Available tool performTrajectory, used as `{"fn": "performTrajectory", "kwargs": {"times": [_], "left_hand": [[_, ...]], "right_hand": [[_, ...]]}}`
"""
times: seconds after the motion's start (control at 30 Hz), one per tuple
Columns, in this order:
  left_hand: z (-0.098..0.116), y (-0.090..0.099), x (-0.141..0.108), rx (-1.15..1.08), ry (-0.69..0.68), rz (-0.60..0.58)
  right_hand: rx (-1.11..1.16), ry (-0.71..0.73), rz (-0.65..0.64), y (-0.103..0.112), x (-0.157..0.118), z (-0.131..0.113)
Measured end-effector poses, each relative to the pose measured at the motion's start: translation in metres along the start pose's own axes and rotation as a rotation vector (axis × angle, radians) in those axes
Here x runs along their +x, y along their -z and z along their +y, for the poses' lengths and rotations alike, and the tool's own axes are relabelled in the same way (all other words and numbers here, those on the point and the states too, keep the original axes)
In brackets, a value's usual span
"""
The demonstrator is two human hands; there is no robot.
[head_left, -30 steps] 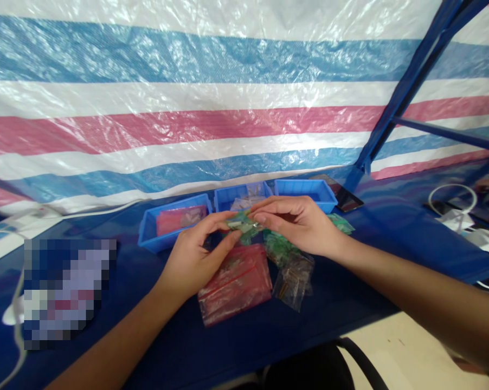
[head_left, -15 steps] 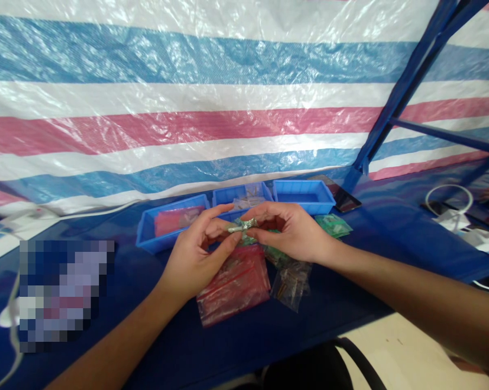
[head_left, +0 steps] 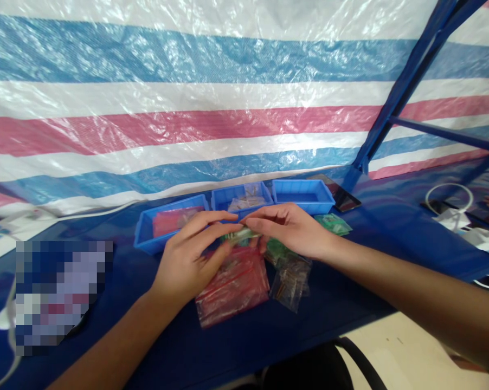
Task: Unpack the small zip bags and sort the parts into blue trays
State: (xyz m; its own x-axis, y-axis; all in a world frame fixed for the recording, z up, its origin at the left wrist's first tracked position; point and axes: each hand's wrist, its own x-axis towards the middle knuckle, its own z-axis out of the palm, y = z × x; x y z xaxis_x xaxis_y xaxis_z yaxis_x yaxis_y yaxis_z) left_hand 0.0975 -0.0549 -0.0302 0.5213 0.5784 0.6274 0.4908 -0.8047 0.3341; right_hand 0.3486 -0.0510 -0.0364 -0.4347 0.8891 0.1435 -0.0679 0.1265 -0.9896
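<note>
Small green-and-clear plastic packet (head_left: 241, 235) sits between the person's two hands, just above the near edge of a red plastic bag, near the middle of the view. Behind everything rises a glossy sheet (head_left: 187, 124) striped in white, blue and red, with a blue frame (head_left: 413, 76) slanting across its right side. Below it spreads the dark blue surface (head_left: 179, 349). Three blue trays stand side by side along its back: the left tray (head_left: 145, 243) contains a reddish packet, the middle tray (head_left: 231, 195) clear packets, and beside the right tray (head_left: 303, 207) lies a dark flat device (head_left: 347, 200). Nearer is the red plastic bag (head_left: 234, 292), lying flat beneath the left hand (head_left: 185, 257). Just right of it rests a clear bag (head_left: 290, 284) of thin brownish pieces, touching green packets (head_left: 277, 250) partly hidden by the right hand (head_left: 297, 230); another green packet (head_left: 334, 223) lies beyond the right wrist. The left fingers are nearly closed, thumb below and fingertips above, on the small packet's left end; the right fingers pinch its other end, tips close together.
</note>
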Motion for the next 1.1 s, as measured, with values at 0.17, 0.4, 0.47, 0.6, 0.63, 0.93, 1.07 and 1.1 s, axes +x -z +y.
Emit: {"fn": "performTrajectory", "kwargs": {"times": [0.17,0.4,0.47,0.6,0.63,0.93,1.07,1.1], "left_hand": [[-0.002,-0.002,-0.001,-0.143,0.187,0.037],[0.0,-0.012,-0.004,-0.433,0.393,-0.003],[0.0,-0.012,-0.004,-0.433,0.374,-0.011],[0.001,-0.008,-0.002,-0.222,0.217,-0.024],[0.001,-0.007,-0.001,-0.16,0.177,-0.029],[0.003,-0.002,0.001,-0.059,0.097,0.037],[0.002,-0.003,0.001,-0.125,0.18,0.03],[0.002,-0.004,0.001,-0.143,0.207,0.019]], "right_hand": [[-0.091,0.047,-0.012,-0.002,-0.005,-0.004],[-0.087,0.056,0.012,-0.003,-0.003,0.003],[-0.08,0.029,0.023,-0.001,-0.002,0.001],[-0.035,-0.045,0.031,0.002,-0.001,-0.002],[-0.017,-0.059,0.021,0.003,-0.001,-0.002],[-0.024,-0.048,0.021,-0.001,-0.001,-0.005],[-0.111,0.032,0.038,-0.002,-0.004,-0.007],[-0.123,0.043,0.026,-0.002,-0.004,-0.006]]}}
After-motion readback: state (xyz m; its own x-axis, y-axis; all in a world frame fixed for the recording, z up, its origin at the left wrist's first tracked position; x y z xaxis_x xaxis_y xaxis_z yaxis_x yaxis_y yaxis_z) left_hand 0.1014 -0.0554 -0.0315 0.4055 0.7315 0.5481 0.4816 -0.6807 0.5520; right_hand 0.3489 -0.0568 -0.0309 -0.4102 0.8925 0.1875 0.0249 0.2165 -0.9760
